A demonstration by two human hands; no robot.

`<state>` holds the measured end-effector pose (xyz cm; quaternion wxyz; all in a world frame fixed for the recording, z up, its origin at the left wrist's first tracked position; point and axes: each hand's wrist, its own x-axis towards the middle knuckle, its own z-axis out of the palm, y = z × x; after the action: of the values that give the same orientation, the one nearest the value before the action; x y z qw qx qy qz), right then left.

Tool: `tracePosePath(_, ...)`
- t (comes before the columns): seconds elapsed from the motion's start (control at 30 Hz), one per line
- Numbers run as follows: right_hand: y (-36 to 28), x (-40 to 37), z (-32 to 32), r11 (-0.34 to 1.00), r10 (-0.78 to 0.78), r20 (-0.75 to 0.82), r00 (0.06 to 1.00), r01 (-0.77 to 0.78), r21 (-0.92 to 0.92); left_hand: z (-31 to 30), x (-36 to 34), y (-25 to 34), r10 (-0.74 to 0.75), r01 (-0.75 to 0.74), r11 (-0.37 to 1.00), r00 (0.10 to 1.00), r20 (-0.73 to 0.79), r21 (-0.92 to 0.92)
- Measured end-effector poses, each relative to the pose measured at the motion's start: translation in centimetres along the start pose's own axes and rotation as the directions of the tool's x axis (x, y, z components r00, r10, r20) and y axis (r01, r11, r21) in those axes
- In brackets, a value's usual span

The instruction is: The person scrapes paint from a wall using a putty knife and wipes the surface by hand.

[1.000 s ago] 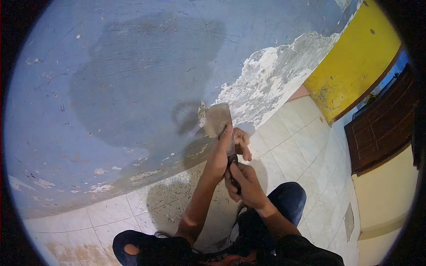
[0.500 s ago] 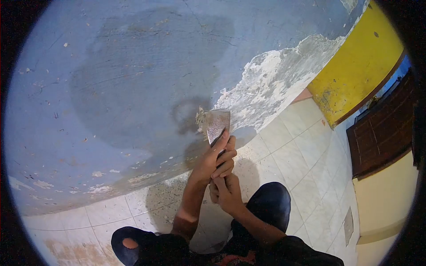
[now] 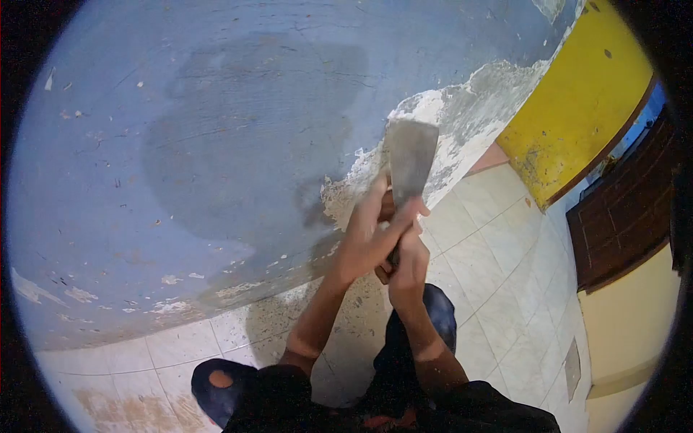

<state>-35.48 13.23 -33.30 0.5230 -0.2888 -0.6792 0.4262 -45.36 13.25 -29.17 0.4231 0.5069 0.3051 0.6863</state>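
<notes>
A paint scraper point(image 3: 413, 155) with a wide, worn metal blade is raised in front of the peeling patch on the blue wall point(image 3: 238, 130). My left hand point(image 3: 367, 242) is around the scraper where blade meets handle, its fingers partly stretched along the wall side of the blade. Below it, my right hand point(image 3: 409, 267) grips the handle, which the two hands mostly hide. Behind the blade, bare white and grey plaster point(image 3: 491, 90) shows, with a ragged paint edge running down beside my left hand.
Pale floor tiles point(image 3: 462, 252) lie below the wall, speckled with paint flakes near its base. My knees, in dark trousers, are at the bottom. On the right stand a yellow wall section point(image 3: 577, 94) and a dark wooden door point(image 3: 628, 209).
Both hands and the scraper have moved up and right, and the blade has left the lower paint edge. A larger bare area shows there. The left fingers have loosened from their tight wrap.
</notes>
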Motion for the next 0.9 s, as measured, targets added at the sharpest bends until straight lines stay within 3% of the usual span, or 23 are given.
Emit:
tracePosePath(0.1,-2.4,-1.0,-0.9,0.983,-0.011,-0.065,0.998,-0.001,-0.186,0.2,-3.3,-2.6,0.1,-0.1,0.995,0.995,0.021,-0.008)
tracePosePath(0.13,-2.8,-1.4,-2.3,0.967,0.058,0.038,0.998,-0.047,-0.252,0.4,-4.0,-3.1,0.101,-0.101,0.995,0.995,0.013,-0.014)
tracePosePath(0.17,-2.8,-1.7,-2.5,0.966,0.06,0.045,0.997,-0.047,-0.256,0.6,-4.5,-3.4,0.119,-0.116,0.991,0.992,0.045,-0.062)
tracePosePath(0.23,-2.6,-2.5,-2.4,0.889,0.007,0.061,0.998,0.022,-0.457,0.7,-4.6,-4.0,0.137,-0.126,0.986,0.986,0.097,-0.109)
tracePosePath(0.3,-2.2,-2.7,-2.2,0.907,-0.048,0.033,0.998,0.058,-0.418,0.8,-4.2,-4.4,0.048,-0.013,0.96,0.992,0.119,-0.28)
tracePosePath(0.33,-2.8,-2.9,-2.5,0.932,0.341,0.19,0.921,-0.305,-0.195,0.8,-4.1,-4.5,0.0,0.004,0.958,1.0,0.017,-0.286)
tracePosePath(0.37,-3.3,-2.9,-2.5,0.753,0.608,0.417,0.676,-0.657,-0.032,0.5,-4.3,-4.7,-0.005,0.009,0.958,1.0,0.013,-0.285)
tracePosePath(0.4,-3.1,-3.3,-2.2,0.699,0.607,0.446,0.657,-0.709,0.093,0.0,-4.4,-4.8,-0.12,0.124,0.872,0.992,0.039,-0.474)
tracePosePath(0.43,-2.8,-3.7,-1.9,0.698,0.607,0.448,0.656,-0.71,0.095,-0.2,-4.3,-4.2,-0.222,0.226,0.735,0.971,0.087,-0.64)
tracePosePath(0.47,-2.3,-4.2,-1.7,0.652,0.615,0.426,0.664,-0.731,0.2,0.4,-4.4,-3.3,-0.308,0.275,0.702,0.949,0.068,-0.657)
tracePosePath(0.5,-1.9,-4.5,-1.6,0.601,0.623,0.403,0.671,-0.74,0.303,0.2,-4.4,-3.4,-0.304,0.272,0.702,0.95,0.069,-0.658)
tracePosePath(0.6,-1.1,-5.3,-1.3,0.61,0.607,0.424,0.673,-0.736,0.295,-0.3,-4.8,-3.4,-0.299,0.277,0.711,0.951,0.078,-0.647)
tracePosePath(0.67,-0.9,-5.9,-0.3,0.637,0.616,0.382,0.689,-0.721,0.273,-0.4,-5.2,-2.5,-0.39,0.322,0.714,0.921,0.028,-0.621)
tracePosePath(0.77,-1.0,-6.2,1.2,0.654,0.643,0.309,0.701,-0.712,0.253,-1.3,-5.5,-2.2,-0.427,0.369,0.666,0.901,0.075,-0.648)
tracePosePath(0.83,-0.4,-6.8,1.9,0.752,0.566,0.256,0.783,-0.618,0.229,-1.3,-5.5,-1.6,-0.478,0.398,0.661,0.877,0.052,-0.636)
tracePosePath(0.9,-0.4,-6.9,2.4,0.7,0.574,0.29,0.766,-0.643,0.311,-1.5,-5.5,-1.4,-0.535,0.42,0.686,0.844,-0.021,-0.594)
